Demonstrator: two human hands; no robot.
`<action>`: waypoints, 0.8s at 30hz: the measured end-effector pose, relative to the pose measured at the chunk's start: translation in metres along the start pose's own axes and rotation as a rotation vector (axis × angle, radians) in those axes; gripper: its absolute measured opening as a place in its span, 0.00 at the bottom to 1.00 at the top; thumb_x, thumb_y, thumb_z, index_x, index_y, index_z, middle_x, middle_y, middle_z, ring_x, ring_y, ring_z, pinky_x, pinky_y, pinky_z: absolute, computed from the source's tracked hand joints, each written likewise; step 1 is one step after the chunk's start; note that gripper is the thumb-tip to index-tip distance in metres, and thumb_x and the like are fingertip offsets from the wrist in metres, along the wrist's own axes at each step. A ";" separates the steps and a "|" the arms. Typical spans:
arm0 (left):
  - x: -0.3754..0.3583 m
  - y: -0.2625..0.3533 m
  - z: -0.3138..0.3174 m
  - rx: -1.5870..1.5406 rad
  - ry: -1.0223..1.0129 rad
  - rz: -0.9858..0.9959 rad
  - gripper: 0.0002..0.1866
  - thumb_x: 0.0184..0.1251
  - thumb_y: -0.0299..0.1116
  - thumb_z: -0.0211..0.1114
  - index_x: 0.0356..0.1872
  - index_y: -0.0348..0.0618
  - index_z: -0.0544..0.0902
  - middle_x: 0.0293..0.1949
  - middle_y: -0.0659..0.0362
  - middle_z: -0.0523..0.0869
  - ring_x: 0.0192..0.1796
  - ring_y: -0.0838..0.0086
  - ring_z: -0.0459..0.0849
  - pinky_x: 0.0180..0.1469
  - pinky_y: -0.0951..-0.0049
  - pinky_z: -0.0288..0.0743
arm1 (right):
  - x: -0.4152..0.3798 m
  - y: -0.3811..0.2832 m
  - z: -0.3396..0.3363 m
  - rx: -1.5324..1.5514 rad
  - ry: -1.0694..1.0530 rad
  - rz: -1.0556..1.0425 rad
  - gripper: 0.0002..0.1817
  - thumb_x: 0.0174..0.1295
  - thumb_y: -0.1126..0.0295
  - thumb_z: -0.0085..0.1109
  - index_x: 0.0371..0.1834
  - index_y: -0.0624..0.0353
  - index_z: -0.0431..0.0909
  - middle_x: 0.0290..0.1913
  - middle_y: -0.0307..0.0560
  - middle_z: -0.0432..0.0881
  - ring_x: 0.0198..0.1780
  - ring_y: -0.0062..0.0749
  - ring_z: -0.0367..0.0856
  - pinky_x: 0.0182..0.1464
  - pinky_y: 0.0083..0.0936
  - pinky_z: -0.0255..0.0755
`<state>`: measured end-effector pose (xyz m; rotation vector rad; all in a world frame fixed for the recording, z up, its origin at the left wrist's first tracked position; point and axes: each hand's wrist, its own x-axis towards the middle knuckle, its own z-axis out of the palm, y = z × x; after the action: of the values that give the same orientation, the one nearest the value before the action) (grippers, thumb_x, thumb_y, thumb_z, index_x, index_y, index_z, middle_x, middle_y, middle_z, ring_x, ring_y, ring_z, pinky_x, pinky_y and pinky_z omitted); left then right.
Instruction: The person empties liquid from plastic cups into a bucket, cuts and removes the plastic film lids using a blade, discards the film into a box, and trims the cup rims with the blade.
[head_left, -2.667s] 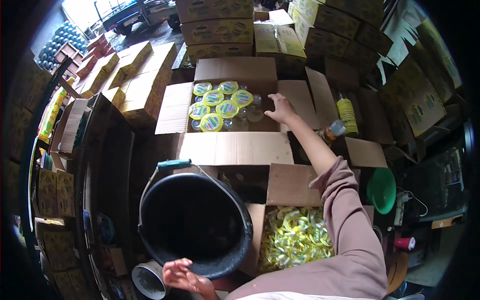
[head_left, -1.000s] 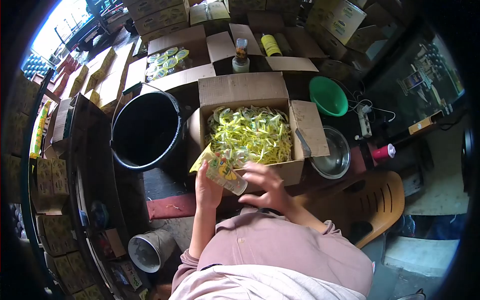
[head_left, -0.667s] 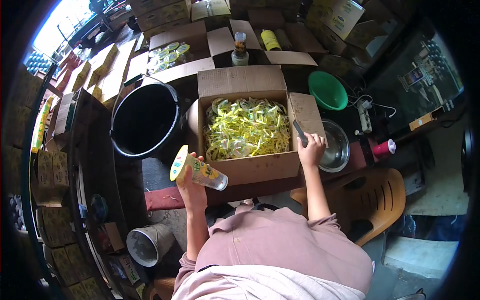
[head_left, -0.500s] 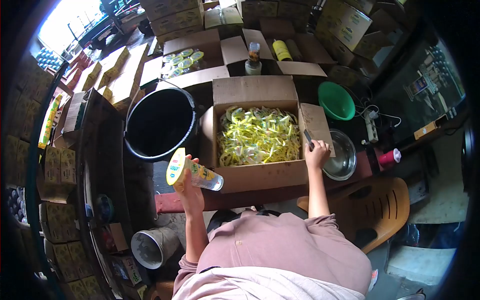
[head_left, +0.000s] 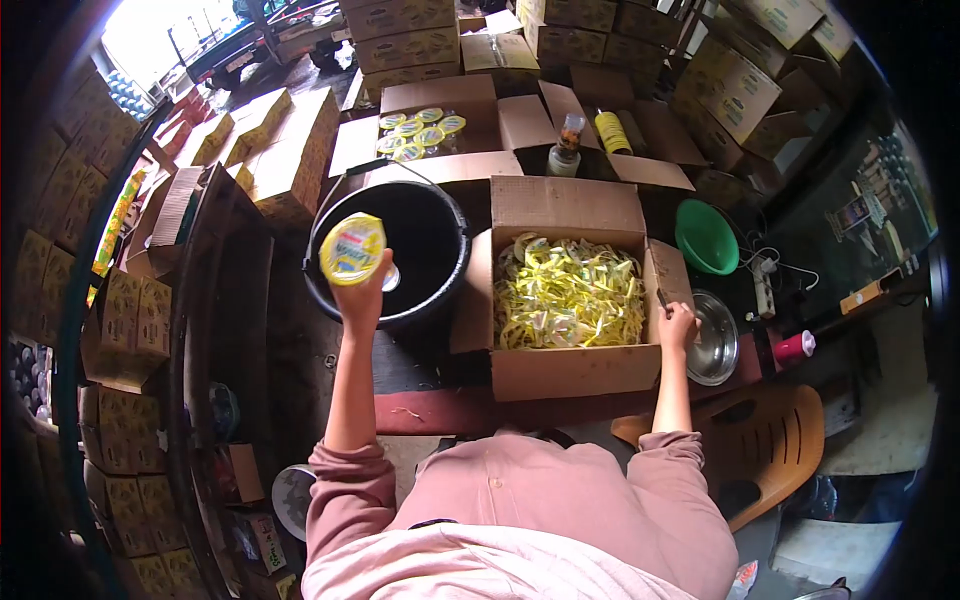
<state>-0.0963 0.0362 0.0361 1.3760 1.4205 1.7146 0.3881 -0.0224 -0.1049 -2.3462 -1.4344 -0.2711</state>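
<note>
My left hand [head_left: 364,298] is wrapped around a plastic drink cup [head_left: 353,248] whose yellow printed lid faces up toward me. The cup hangs over the near left rim of the black bucket [head_left: 463,262]. At the right edge of the open cardboard box [head_left: 570,374], my right hand [head_left: 680,326] grips a slim dark tool [head_left: 662,299]; its tip points away from me and its kind does not show. Yellow and clear plastic strips [head_left: 570,295] fill that box.
Lidded cups [head_left: 424,130] stand in another box at the back. A clear bowl [head_left: 714,340] sits right of my right hand, with a green basin [head_left: 706,237] behind it. Near them lie a power strip [head_left: 764,289] and a pink spool [head_left: 793,348]. An orange chair [head_left: 770,440] is close by.
My left hand has carried the cup forward from the table's front edge to over the bucket, turning its lid upward. My right hand stays by the box with the dark tool. The camera view has shifted.
</note>
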 end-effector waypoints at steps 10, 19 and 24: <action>0.029 -0.086 0.006 -0.113 -0.310 0.109 0.27 0.41 0.21 0.73 0.46 0.39 0.72 0.42 0.60 0.79 0.44 0.78 0.78 0.49 0.77 0.72 | 0.033 -0.068 -0.008 0.506 0.178 0.010 0.08 0.55 0.65 0.60 0.28 0.58 0.82 0.26 0.45 0.81 0.29 0.29 0.79 0.32 0.24 0.68; 0.029 -0.076 0.000 -0.043 -0.353 0.124 0.26 0.36 0.21 0.71 0.43 0.41 0.73 0.39 0.59 0.79 0.42 0.75 0.79 0.47 0.77 0.73 | -0.011 -0.323 -0.051 1.389 -0.750 -0.255 0.15 0.55 0.77 0.59 0.46 0.63 0.75 0.32 0.39 0.80 0.31 0.17 0.76 0.36 0.18 0.72; 0.032 -0.071 -0.002 0.003 -0.277 0.140 0.27 0.38 0.26 0.73 0.44 0.41 0.72 0.38 0.58 0.80 0.41 0.74 0.81 0.45 0.75 0.75 | -0.031 -0.382 -0.089 0.972 -0.341 -0.640 0.21 0.48 0.79 0.60 0.49 0.62 0.74 0.28 0.50 0.79 0.28 0.36 0.79 0.34 0.27 0.72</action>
<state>-0.1240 0.0852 -0.0173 1.6745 1.1982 1.5321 0.0378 0.0723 0.0481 -1.1544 -1.8610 0.5772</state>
